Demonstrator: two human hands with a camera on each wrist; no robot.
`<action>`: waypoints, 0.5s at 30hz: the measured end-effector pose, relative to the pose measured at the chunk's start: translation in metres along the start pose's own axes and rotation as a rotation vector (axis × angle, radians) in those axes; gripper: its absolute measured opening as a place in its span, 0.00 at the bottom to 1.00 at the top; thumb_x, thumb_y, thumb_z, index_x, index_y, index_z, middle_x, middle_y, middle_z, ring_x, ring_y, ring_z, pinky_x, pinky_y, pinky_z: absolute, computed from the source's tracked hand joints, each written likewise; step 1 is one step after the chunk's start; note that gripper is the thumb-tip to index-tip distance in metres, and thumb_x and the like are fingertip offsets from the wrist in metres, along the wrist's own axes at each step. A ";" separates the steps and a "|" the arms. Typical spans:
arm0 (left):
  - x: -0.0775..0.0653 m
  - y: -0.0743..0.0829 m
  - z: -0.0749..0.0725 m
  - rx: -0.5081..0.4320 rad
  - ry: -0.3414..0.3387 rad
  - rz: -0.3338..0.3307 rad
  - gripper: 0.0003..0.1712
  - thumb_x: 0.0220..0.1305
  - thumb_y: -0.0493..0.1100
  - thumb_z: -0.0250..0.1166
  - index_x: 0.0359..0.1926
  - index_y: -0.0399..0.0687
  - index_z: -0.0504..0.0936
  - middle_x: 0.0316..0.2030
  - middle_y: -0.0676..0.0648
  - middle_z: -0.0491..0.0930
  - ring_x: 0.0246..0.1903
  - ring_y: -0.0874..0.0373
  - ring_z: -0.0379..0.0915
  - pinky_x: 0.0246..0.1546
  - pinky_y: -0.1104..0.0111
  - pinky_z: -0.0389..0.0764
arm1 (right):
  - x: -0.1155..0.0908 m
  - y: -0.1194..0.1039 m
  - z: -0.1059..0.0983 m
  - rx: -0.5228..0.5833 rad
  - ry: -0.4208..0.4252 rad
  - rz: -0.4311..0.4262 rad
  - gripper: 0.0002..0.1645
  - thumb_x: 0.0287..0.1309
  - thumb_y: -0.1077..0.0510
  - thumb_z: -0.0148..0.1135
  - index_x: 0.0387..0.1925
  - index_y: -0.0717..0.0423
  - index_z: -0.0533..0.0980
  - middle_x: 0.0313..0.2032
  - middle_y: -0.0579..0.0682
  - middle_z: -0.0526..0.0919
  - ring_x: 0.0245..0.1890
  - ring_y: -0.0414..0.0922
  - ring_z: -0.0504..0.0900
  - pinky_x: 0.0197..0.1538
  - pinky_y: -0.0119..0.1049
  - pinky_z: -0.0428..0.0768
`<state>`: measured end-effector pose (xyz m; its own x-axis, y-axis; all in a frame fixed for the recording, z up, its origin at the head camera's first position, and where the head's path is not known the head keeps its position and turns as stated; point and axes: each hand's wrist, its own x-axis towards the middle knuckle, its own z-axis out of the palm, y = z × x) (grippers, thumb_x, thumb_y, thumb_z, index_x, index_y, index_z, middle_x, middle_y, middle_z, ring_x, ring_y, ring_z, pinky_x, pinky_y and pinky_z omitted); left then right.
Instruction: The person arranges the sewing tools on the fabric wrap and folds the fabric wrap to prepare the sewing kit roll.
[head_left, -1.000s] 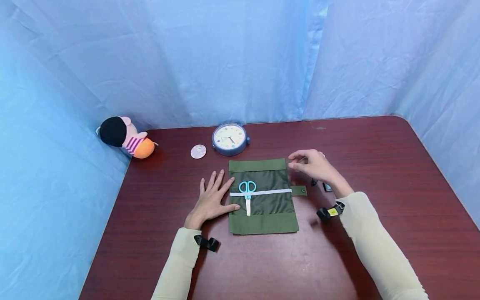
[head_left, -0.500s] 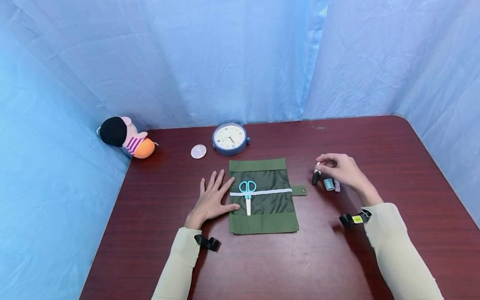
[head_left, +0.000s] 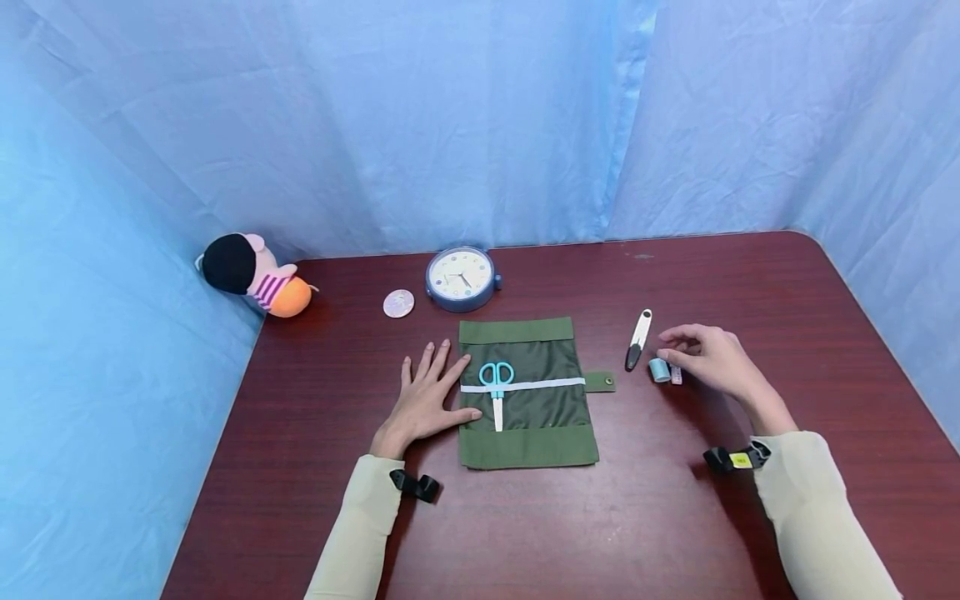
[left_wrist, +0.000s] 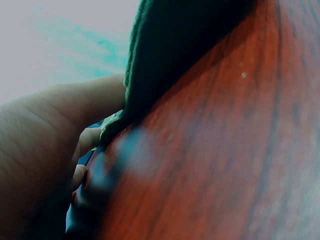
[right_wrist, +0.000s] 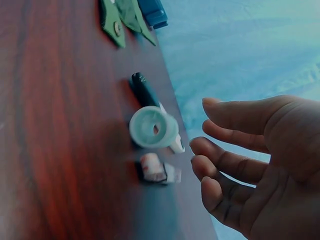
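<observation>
My left hand [head_left: 426, 400] lies with fingers spread at the left side of an unfolded green fabric pouch [head_left: 528, 448], thumb and index finger on its edge. Scissors with light-blue handles [head_left: 496, 375] are tucked under the pouch's white elastic band [head_left: 547, 384]. To the right, my right hand [head_left: 708, 358] hovers by a light-blue thread spool [head_left: 659, 370], fingers loosely bent and holding nothing. In the right wrist view, a gap shows between the fingertips and the spool [right_wrist: 152, 127]. Beside it are a small pinkish-white piece [right_wrist: 152, 167] and a slim white tool with a black end [head_left: 638, 340].
A blue round clock [head_left: 462, 279] and a pale round disc [head_left: 398, 303] are behind the pouch. At the back left corner sits a plush toy [head_left: 258, 275]. A snap strap [head_left: 600, 382] sticks out from the pouch's right side. Blue curtains [head_left: 480, 125] surround the table.
My right hand has moved right, from the pouch's upper right corner past the slim tool to the spool, uncovering the small things there. My left hand stays in place.
</observation>
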<state>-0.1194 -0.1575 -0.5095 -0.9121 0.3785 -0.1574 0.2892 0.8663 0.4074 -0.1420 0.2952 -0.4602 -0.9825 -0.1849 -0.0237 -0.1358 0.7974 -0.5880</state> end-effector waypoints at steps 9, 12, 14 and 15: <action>0.000 -0.001 0.000 0.004 -0.002 -0.006 0.55 0.58 0.72 0.64 0.80 0.63 0.52 0.82 0.44 0.37 0.81 0.43 0.27 0.74 0.34 0.31 | -0.013 0.008 0.005 -0.033 -0.010 -0.044 0.18 0.61 0.52 0.69 0.50 0.57 0.83 0.49 0.61 0.82 0.48 0.55 0.80 0.49 0.54 0.75; 0.000 -0.001 0.000 0.008 -0.006 -0.007 0.55 0.58 0.72 0.64 0.80 0.63 0.51 0.82 0.44 0.37 0.81 0.43 0.27 0.74 0.34 0.31 | -0.015 0.010 0.006 -0.045 -0.006 -0.066 0.18 0.59 0.53 0.71 0.48 0.59 0.84 0.52 0.63 0.80 0.52 0.58 0.75 0.50 0.57 0.71; 0.000 -0.001 0.000 0.009 -0.007 -0.007 0.55 0.58 0.72 0.64 0.80 0.63 0.52 0.82 0.44 0.37 0.81 0.42 0.27 0.74 0.34 0.31 | -0.016 0.012 0.007 -0.049 -0.011 -0.079 0.18 0.58 0.54 0.71 0.48 0.60 0.84 0.53 0.64 0.79 0.54 0.60 0.73 0.52 0.59 0.69; 0.000 -0.001 0.000 0.009 -0.007 -0.006 0.55 0.58 0.72 0.64 0.80 0.63 0.52 0.82 0.44 0.37 0.81 0.42 0.27 0.74 0.34 0.32 | -0.016 0.012 0.008 -0.053 -0.012 -0.087 0.18 0.58 0.54 0.72 0.47 0.61 0.84 0.54 0.65 0.78 0.54 0.61 0.72 0.52 0.60 0.68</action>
<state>-0.1194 -0.1581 -0.5100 -0.9118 0.3754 -0.1667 0.2861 0.8717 0.3980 -0.1271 0.3035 -0.4734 -0.9651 -0.2616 0.0154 -0.2276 0.8074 -0.5443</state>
